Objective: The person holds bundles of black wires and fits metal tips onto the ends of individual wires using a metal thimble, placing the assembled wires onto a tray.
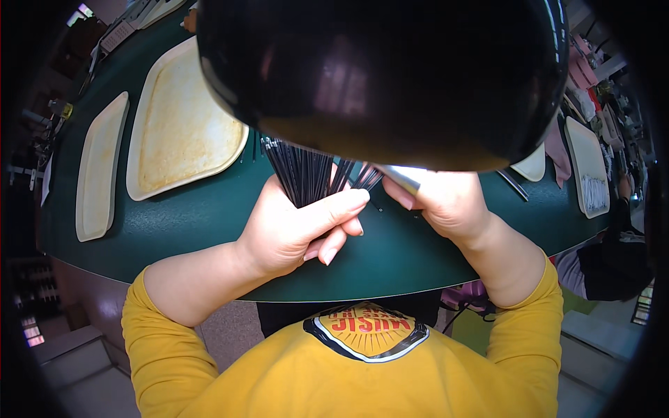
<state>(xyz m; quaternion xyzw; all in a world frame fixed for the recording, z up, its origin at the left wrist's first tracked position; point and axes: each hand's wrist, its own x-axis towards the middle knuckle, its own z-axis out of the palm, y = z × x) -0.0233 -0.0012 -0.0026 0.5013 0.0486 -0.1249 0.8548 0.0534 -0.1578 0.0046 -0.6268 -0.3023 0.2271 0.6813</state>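
My left hand is closed around a bundle of thin black rods, fanned out toward the top with pale tips at the upper left. Its thumb stretches to the right across the front of the bundle. Close by on the right, my right hand pinches a shiny silver metal tool. The tool points toward several rods sticking out at the bundle's right side. A glossy black dome covers the upper middle, hiding the far ends and part of the tool, so its exact kind does not show.
On the green table lie a large stained cream tray and a narrower tray at left. At right are a dark rod, a pink cloth and a tray holding thin silvery pieces. Another person sits at far right.
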